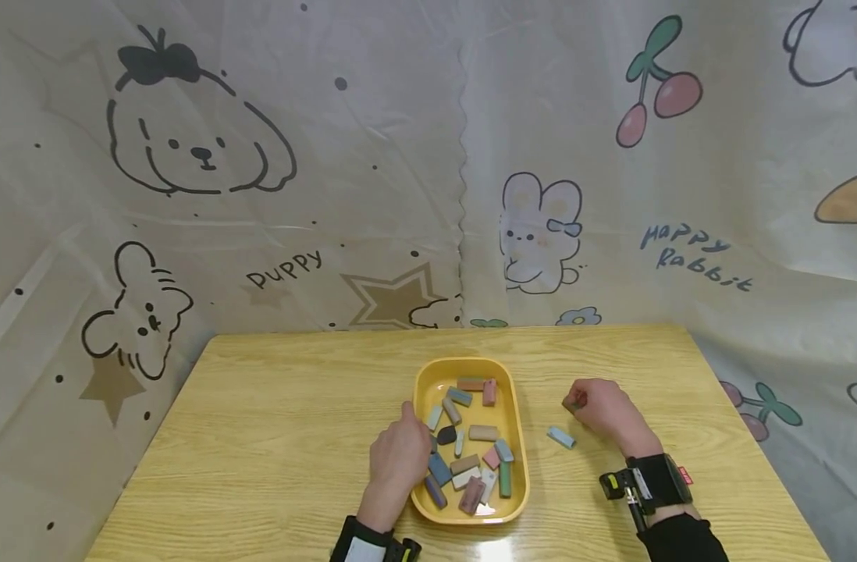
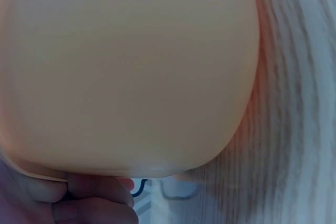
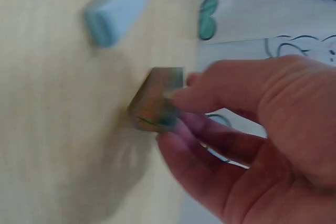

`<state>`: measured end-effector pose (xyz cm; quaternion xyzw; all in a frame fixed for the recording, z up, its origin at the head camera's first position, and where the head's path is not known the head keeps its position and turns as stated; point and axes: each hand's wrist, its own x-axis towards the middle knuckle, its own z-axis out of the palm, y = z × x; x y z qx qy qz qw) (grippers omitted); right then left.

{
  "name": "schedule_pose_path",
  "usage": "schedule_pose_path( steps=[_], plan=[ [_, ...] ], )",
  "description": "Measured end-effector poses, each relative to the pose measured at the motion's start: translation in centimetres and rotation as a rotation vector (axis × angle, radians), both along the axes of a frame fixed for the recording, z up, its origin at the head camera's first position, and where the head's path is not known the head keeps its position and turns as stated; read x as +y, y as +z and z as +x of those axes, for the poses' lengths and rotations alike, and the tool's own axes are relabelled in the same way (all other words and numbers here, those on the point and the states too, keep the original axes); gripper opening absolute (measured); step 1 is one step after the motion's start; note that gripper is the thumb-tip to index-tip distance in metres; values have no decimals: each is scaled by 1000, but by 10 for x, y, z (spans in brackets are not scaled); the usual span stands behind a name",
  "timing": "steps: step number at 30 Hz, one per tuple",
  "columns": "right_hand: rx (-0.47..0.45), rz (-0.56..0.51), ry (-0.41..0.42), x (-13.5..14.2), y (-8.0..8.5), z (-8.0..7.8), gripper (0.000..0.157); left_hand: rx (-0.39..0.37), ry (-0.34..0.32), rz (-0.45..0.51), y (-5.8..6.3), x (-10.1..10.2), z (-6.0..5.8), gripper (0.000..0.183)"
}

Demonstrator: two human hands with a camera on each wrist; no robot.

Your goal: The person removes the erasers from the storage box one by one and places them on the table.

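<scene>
At the left long side of a yellow tray point(image 1: 471, 364), my left hand point(image 1: 399, 453) grips the rim. The tray's pale wall point(image 2: 131, 77) fills most of the left wrist view, with curled fingers point(image 2: 100, 203) at its lower edge and the thumb hidden. To the right of the tray, my right hand point(image 1: 604, 406) pinches a small brown block with a greenish side point(image 3: 157, 98) between thumb and fingertips, close over the table. A light blue block point(image 1: 561, 437) lies on the wood between that hand and the tray.
Inside the tray lie several small blocks, among them a green block point(image 1: 505, 479), a dark rounded piece point(image 1: 446, 435) and a reddish-brown block point(image 1: 472, 495). The wooden table point(image 1: 295, 421) ends at a printed cloth point(image 1: 400, 195) behind it.
</scene>
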<state>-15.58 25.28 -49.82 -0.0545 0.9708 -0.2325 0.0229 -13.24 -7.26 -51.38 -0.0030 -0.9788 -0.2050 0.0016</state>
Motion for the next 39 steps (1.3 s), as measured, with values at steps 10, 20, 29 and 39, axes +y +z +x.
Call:
schedule_pose_path(
  steps=[10, 20, 29, 39],
  plan=[
    [-15, 17, 6, -33, 36, -1, 18, -11, 1, -2, 1, -2, -1, 20],
    [25, -178, 93, -118, 72, -18, 19, -25, -30, -5, 2, 1, -3, 20],
    [-45, -39, 224, -179, 44, -33, 28, -9, -13, 30, -1, 0, -4, 18],
    [-97, 58, 127, -197, 12, -30, 23, -40, 6, 43, 0, -1, -2, 21]
  ],
)
